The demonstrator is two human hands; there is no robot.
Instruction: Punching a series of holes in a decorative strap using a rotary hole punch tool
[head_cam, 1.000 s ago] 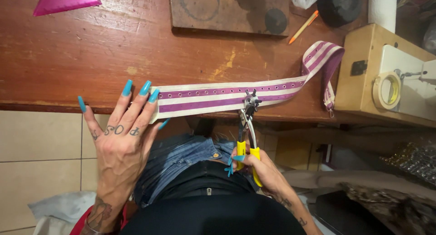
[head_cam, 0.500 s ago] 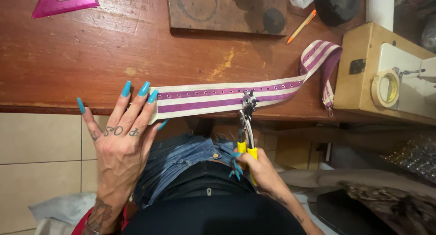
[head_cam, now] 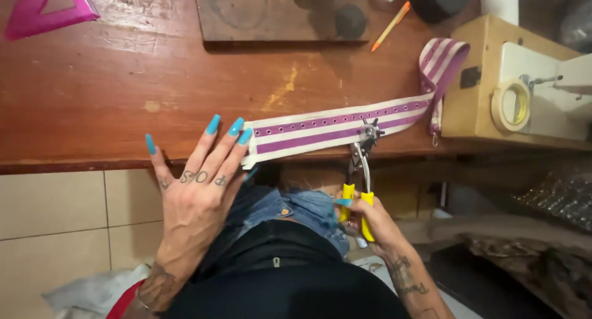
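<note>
A worn wooden table [head_cam: 123, 91] filled the upper part of the view, with a cream-coloured sewing machine [head_cam: 530, 91] at its right end. A dark wooden board [head_cam: 277, 14] lay at the table's far edge, a pink plastic triangle ruler [head_cam: 46, 11] at the far left, and an orange pencil [head_cam: 390, 26] beside the board. Along the near edge lay a purple-and-white striped belt [head_cam: 333, 128] with a row of punched holes, its right end folded up against the sewing machine.

The left hand [head_cam: 197, 189] lay flat, palm down, fingers spread and straight, its turquoise nails pressing the belt's left end onto the table edge; the forearm ran down towards the body. The right hand [head_cam: 370, 223] reached up from below the table edge, fingers curled tight around the yellow handles of a revolving hole punch [head_cam: 361, 165], whose metal head sat on the belt's lower stripe, right of its middle.
</note>
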